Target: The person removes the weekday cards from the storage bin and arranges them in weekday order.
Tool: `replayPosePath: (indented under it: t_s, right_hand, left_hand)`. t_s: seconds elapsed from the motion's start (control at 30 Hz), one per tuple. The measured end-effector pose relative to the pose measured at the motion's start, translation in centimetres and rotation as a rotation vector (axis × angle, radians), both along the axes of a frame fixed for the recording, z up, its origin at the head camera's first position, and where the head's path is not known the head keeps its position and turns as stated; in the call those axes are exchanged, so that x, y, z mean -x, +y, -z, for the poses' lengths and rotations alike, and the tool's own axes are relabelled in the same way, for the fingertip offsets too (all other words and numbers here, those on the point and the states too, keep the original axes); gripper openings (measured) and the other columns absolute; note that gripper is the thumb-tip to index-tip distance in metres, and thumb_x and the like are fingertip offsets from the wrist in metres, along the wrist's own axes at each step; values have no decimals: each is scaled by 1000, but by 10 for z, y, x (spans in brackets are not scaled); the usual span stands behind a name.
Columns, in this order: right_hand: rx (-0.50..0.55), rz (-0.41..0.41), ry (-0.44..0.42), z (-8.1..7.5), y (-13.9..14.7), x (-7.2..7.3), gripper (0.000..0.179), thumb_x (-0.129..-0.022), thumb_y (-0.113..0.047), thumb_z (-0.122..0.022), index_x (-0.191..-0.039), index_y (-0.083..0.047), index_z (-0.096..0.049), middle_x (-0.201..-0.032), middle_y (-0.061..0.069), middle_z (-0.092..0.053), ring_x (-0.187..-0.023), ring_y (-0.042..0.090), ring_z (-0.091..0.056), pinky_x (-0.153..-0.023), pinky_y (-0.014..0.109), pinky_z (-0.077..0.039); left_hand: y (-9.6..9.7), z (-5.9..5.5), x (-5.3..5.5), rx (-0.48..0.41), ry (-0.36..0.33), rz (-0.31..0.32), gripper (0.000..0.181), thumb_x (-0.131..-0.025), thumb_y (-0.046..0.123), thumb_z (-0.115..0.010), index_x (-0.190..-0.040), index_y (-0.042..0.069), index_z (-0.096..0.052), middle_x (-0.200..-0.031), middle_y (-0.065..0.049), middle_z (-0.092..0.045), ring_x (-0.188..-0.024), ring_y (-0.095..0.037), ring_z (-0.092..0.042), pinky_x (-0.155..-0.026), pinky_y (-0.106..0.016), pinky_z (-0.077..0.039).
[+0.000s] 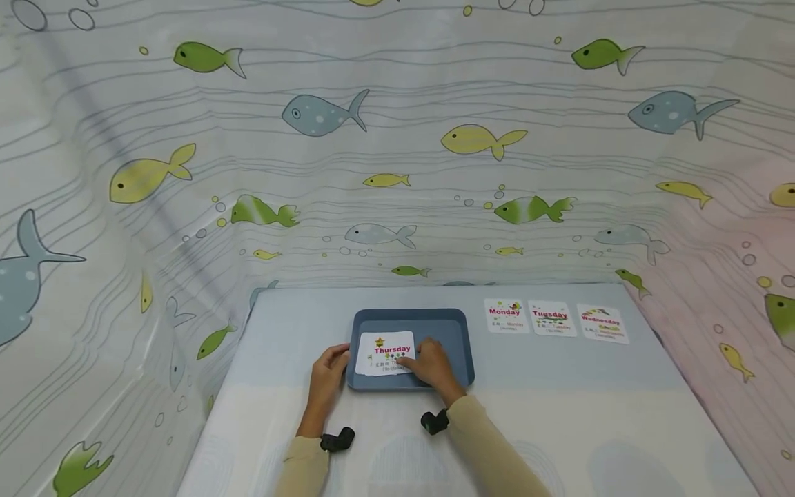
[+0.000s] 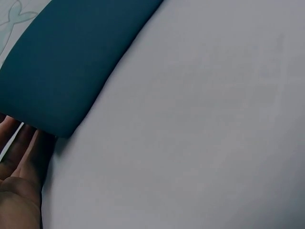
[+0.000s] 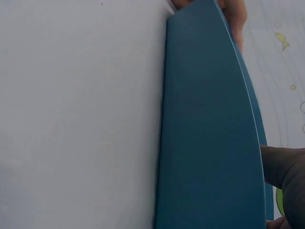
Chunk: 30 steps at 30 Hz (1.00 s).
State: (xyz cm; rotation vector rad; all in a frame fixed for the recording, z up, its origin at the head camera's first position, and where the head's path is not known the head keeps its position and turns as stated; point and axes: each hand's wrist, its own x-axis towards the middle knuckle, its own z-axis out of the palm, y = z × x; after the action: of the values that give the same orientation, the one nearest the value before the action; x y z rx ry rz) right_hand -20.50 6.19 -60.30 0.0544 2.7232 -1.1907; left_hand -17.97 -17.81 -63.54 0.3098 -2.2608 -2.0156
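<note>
A blue tray (image 1: pixel 444 328) lies on the table, with a white card reading Thursday (image 1: pixel 385 343) on top of a small stack in its left half. My left hand (image 1: pixel 329 376) holds the tray's left end; its fingers (image 2: pixel 31 148) lie along that end in the left wrist view. Over the tray's front wall reaches my right hand (image 1: pixel 437 366), thumb on the Thursday card's lower right part and the other fingers curled at its right edge. From the right wrist, the tray wall (image 3: pixel 209 114) hides the cards, and only part of this hand shows beyond it.
Right of the tray, a Monday card (image 1: pixel 506 323), a Tuesday card (image 1: pixel 551 328) and a Wednesday card (image 1: pixel 602 335) lie in a row along the back of the pale table (image 1: pixel 559 428). A fish-patterned curtain (image 1: pixel 422 200) encloses the back and sides.
</note>
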Motion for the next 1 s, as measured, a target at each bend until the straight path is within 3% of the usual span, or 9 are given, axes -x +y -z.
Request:
replayPosePath:
  t_s: [0.17, 0.33, 0.4, 0.53, 0.57, 0.73, 1.0]
  right_hand:
    - [-3, 29, -11, 1, -4, 0, 54, -78, -38, -85, -103, 4, -60, -91, 9, -56, -80, 21, -48, -69, 33, -45]
    - [-11, 29, 5, 1, -5, 0, 50, -77, -37, -86, -94, 3, -62, -90, 9, -55, -79, 21, -46, -65, 32, -42]
    - [-19, 27, 8, 1, -6, 0, 46, -77, -37, -86, -85, 1, -61, -89, 8, -54, -77, 20, -45, -62, 31, -39]
    - [-39, 34, 6, -1, -7, 0, 47, -76, -38, -87, -76, -4, -55, -89, 8, -52, -75, 19, -43, -59, 30, -34]
    - [-42, 38, 4, -2, -8, 0, 47, -76, -39, -87, -77, -4, -55, -89, 8, -52, -75, 19, -44, -60, 30, -35]
    - [-57, 46, 6, -2, -10, -1, 50, -75, -41, -87, -86, -3, -56, -92, 9, -53, -76, 20, -46, -61, 30, -37]
    - [-109, 50, 35, 3, -11, -2, 72, -73, -43, -88, -113, 10, -60, -113, 22, -62, -77, 21, -49, -67, 35, -47]
  left_hand:
    - [-1, -3, -2, -18, -19, 12, 32, -100, 21, -62, -127, 2, -64, -132, -18, -64, -125, -23, -59, -88, -6, -47]
    - [1, -20, -6, -21, -37, 31, 33, -100, 16, -60, -128, -2, -62, -134, -21, -62, -123, -16, -60, -89, -7, -47]
    - [0, -19, -5, -34, -41, 34, 33, -100, 15, -60, -128, -3, -62, -134, -21, -62, -125, -18, -59, -89, -7, -47]
    - [-1, -6, -3, -28, -19, 25, 34, -100, 18, -61, -129, 0, -62, -134, -20, -62, -129, -25, -57, -90, -6, -46]
    - [-1, -1, -1, -26, -19, 19, 34, -100, 20, -61, -128, 1, -63, -134, -19, -63, -127, -21, -58, -90, -6, -46]
    - [-1, 1, 0, -9, 4, 3, 32, -100, 23, -63, -126, 4, -65, -131, -17, -65, -122, -14, -61, -90, -7, -47]
    - [0, 2, 1, -22, 26, -2, 30, -98, 20, -65, -123, 2, -66, -128, -18, -66, -124, -29, -62, -87, -9, -49]
